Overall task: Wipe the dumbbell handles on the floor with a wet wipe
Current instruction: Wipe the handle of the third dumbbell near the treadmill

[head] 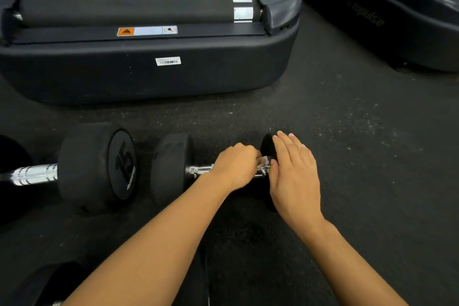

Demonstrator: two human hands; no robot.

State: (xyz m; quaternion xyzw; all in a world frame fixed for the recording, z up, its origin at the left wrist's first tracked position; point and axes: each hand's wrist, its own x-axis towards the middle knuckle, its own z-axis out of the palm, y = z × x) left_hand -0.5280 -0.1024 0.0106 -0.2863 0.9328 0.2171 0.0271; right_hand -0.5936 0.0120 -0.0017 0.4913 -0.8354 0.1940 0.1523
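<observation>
Chrome dumbbell handle [198, 171] under left hand [234, 169], seemingly gripped.

The dark speckled floor [347, 131] carries two dumbbells side by side: one [171, 169] in the middle, another [96, 169] to its left. Far behind stands a treadmill [149, 69]; at far right, probably a second [397, 15].

Dark speckled rubber floor [347, 131], treadmill base [149, 74], second machine [397, 20]
</observation>
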